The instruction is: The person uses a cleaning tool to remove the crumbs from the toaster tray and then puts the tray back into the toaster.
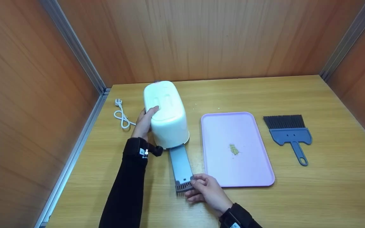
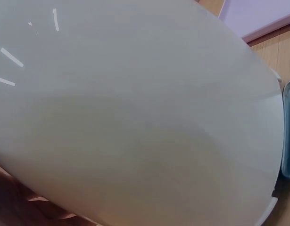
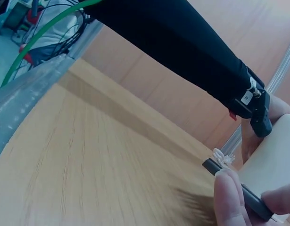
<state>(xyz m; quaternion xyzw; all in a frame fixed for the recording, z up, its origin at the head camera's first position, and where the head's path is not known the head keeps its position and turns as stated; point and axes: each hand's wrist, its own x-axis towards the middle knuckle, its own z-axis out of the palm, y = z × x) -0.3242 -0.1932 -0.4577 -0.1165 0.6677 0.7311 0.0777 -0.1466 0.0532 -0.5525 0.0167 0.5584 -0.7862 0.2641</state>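
Note:
In the head view, a white toaster [image 1: 166, 114] with a smooth rounded body stands on the table. My left hand [image 1: 144, 123] grips its left side, thumb over the upper edge; the toaster fills most of the left wrist view, hiding much of that hand. A long, narrow metallic crumb tray [image 1: 180, 163] sticks out of the toaster's near end, its inner end out of sight. With my right hand [image 1: 209, 193] I pinch the right corner of its dark grey slotted handle [image 3: 251, 195]. The handle's shadow falls on the tabletop.
To the right lies a lilac tray [image 1: 233, 126] holding a small heap of crumbs [image 1: 233, 149]. Farther right is a blue brush [image 1: 291, 136] with dark bristles. A white cord [image 1: 122, 115] with its plug lies left of the toaster. Wood-look panels enclose the table.

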